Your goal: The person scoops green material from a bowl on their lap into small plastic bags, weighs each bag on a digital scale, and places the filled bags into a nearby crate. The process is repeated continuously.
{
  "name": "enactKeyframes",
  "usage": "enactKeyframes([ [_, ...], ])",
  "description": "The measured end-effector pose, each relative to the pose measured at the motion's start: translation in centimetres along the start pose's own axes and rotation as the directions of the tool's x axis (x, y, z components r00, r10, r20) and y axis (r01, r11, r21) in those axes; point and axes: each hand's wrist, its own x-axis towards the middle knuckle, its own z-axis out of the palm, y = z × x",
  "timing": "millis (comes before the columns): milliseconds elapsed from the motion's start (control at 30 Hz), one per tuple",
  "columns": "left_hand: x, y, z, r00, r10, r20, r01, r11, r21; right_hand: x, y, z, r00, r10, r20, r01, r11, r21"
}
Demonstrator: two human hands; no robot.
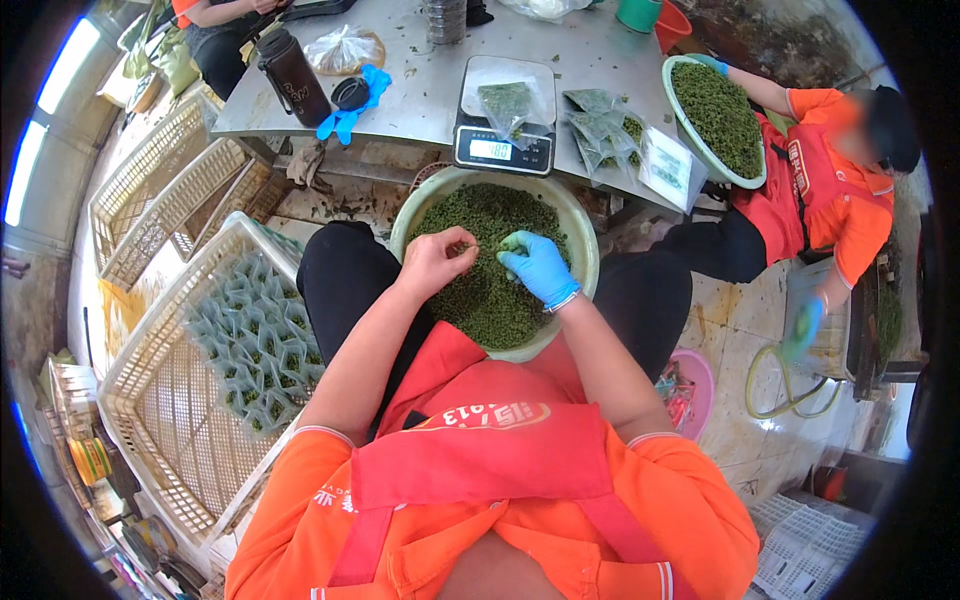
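Observation:
A round pale green basin [583, 235] full of small green berries [485, 310], which look like green peppercorns, sits between my knees. Over its middle, my bare left hand [437, 262] is closed, thumb and fingertips pinched together. My right hand [541, 270], in a blue glove, is also closed in a pinch facing the left one, a small gap between them. Anything in either pinch is too small to make out. Just beyond the basin, a digital scale [537, 152] on the metal table carries a clear bag of green berries [506, 106].
Several filled bags [600, 130] and a stack of flat bags [668, 165] lie right of the scale. A dark bottle [292, 75] and blue glove [345, 118] are at left. A crate [150, 400] holds upright bags [255, 340]. At right a co-worker [825, 180] has another basin [748, 182].

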Motion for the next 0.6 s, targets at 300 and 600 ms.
enactKeyframes([
  [300,-0.5,2.1,0.0,0.941,0.29,-0.173,-0.207,0.901,0.381,-0.5,-1.3,-0.3,0.912,0.297,0.282,-0.38,0.87,0.313],
  [600,0.7,1.6,-2.5,0.905,0.216,-0.367,-0.059,0.918,0.393,-2.5,-3.1,-0.2,0.83,0.303,0.469,-0.522,0.718,0.46],
])
